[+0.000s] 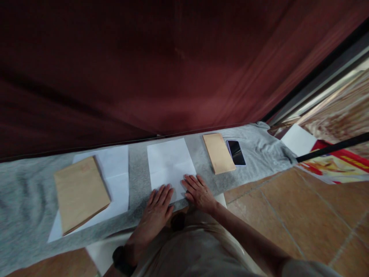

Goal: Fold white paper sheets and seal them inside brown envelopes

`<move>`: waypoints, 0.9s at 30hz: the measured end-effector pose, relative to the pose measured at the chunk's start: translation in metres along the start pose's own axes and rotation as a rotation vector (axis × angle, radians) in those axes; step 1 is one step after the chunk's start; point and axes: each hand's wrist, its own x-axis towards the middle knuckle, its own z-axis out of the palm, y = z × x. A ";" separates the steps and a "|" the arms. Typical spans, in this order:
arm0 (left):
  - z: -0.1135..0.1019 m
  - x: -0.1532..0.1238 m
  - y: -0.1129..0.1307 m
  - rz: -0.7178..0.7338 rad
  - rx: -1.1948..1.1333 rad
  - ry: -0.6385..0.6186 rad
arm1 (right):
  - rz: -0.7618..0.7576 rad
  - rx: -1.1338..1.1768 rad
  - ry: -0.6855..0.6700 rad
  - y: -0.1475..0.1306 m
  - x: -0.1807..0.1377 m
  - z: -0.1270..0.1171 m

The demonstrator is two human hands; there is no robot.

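Observation:
A white sheet of paper (170,156) with a faint crease across it lies on the grey cloth in front of me. My left hand (158,204) rests flat on its near left corner, fingers stretched out. On the near right edge lies my right hand (200,192), its fingers also extended and slightly spread. Neither hand grips anything. To the right is a small stack of tan envelopes (219,154). Larger brown envelopes (82,192) are piled at the left, on top of more white paper (118,188).
The grey cloth (138,181) covers a narrow surface against a dark red curtain (178,77). A phone (236,152) lies beside the tan envelopes. At the right, a dark bar (331,147) crosses in front of a red and yellow printed box (340,163). Tiled floor (288,215) lies below.

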 end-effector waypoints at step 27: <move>-0.036 0.014 0.004 -0.180 -0.038 -0.292 | -0.100 0.366 -0.017 0.045 -0.012 -0.007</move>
